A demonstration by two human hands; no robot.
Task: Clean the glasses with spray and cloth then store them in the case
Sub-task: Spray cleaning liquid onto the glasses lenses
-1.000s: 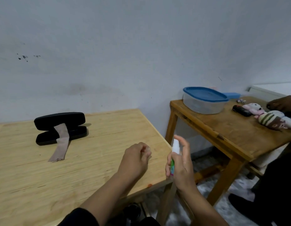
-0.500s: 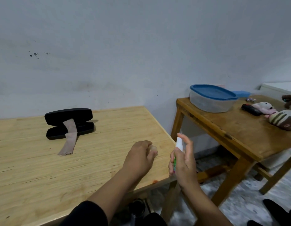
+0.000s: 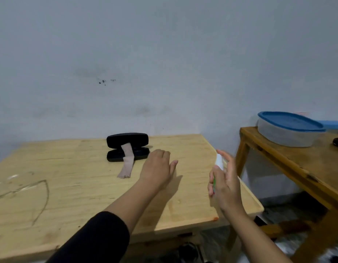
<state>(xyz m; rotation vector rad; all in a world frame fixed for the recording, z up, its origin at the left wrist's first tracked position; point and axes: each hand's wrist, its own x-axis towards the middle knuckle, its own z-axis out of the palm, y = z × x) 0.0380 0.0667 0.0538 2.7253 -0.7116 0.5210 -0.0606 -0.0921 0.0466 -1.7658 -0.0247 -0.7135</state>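
The black glasses case [image 3: 127, 142] lies open near the far edge of the light wooden table [image 3: 79, 202]. A beige cloth strip [image 3: 127, 166] hangs out of it onto the tabletop. Thin-rimmed clear glasses [image 3: 28, 198] lie at the table's left edge, blurred and partly out of frame. My left hand [image 3: 157, 170] hovers palm down just right of the cloth, thumb spread, nothing visible in it. My right hand [image 3: 226, 184] holds a small white spray bottle [image 3: 219, 161] with a green label upright over the table's right edge, index finger on top.
A darker wooden table [image 3: 297, 168] stands to the right across a narrow gap. It carries a clear plastic box with a blue lid [image 3: 289, 130] and a small dark object at the frame edge. A plain grey wall runs close behind both tables.
The view has swung left, bringing the glasses into sight. My left hand has unclenched and reached forward toward the cloth and case. My right hand keeps hold of the spray bottle.
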